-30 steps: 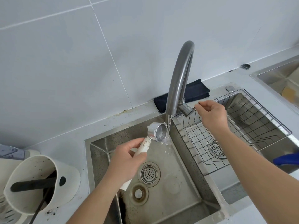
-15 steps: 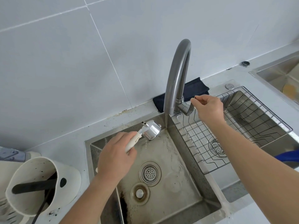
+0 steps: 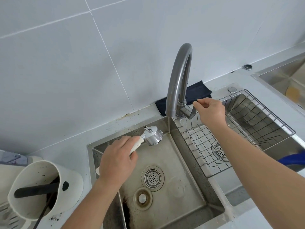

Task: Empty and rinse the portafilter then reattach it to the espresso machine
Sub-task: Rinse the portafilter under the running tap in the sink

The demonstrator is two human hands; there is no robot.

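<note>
The portafilter (image 3: 152, 137) has a shiny metal head and a cream handle. My left hand (image 3: 117, 160) grips that handle over the left sink basin (image 3: 175, 192). The head is turned over, its open side facing down and its spouts up, to the left of the tap's outlet. The grey curved tap (image 3: 179, 76) rises between the two basins, and no water runs from it. My right hand (image 3: 209, 111) hovers just right of the tap's lever (image 3: 189, 113), fingers loosely curled, holding nothing. The espresso machine is out of view.
A wire rack (image 3: 247, 129) lies in the right basin. A dark cloth (image 3: 196, 91) sits behind the tap. A white knock box (image 3: 41, 187) with a black bar and coffee grounds stands at the left. Dark grounds stain the left basin's front. Another basin (image 3: 283, 76) is at far right.
The water has stopped running. My left hand turned the portafilter upside down and moved it left, away from under the spout. My right hand stayed by the tap lever.
</note>
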